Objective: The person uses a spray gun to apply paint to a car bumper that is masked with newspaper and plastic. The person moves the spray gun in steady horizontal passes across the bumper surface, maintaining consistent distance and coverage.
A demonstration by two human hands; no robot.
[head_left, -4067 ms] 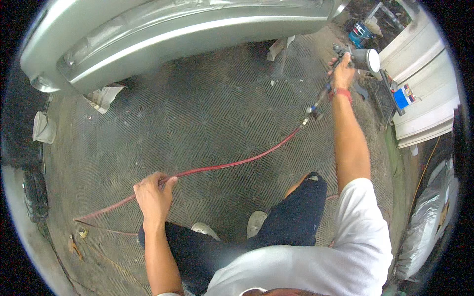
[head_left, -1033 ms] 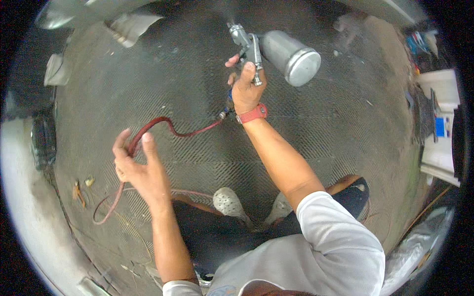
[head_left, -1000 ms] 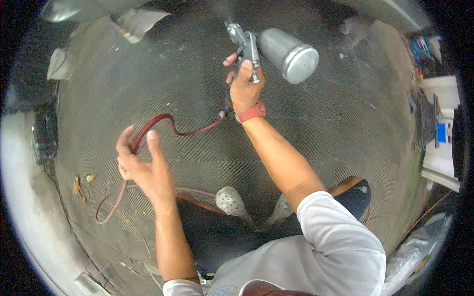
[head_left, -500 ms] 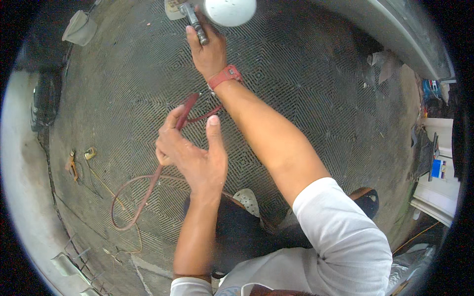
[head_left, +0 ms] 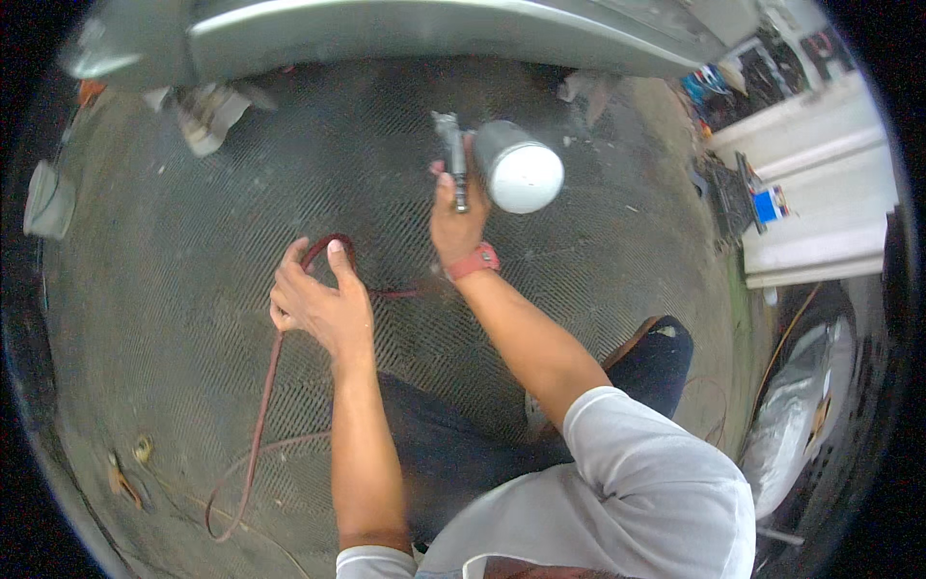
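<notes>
My right hand (head_left: 456, 230), with a red band on its wrist, is closed around a metal spray gun (head_left: 453, 159). The gun's grey cup (head_left: 503, 145) with a round white end is beside the fingers, tilted toward me. Over my left hand (head_left: 323, 304) runs a dark red hose (head_left: 262, 415), looped between the raised thumb and the curled fingers. From there it hangs in a long bend toward the floor, and another stretch passes toward my right wrist. My hands are apart, both above the floor.
A silver-grey car panel (head_left: 434, 39) spans the far side, with crumpled paper (head_left: 210, 118) below it. A pale bucket (head_left: 48, 201) stands at left. An orange-handled clamp (head_left: 122, 480) lies lower left. White furniture (head_left: 820, 174) and a clear plastic-wrapped thing (head_left: 796, 415) are at right.
My view has swung toward the car panel, which now fills the far side. The spray gun and cup show more fully, closer to me. The hose still loops over my left hand.
</notes>
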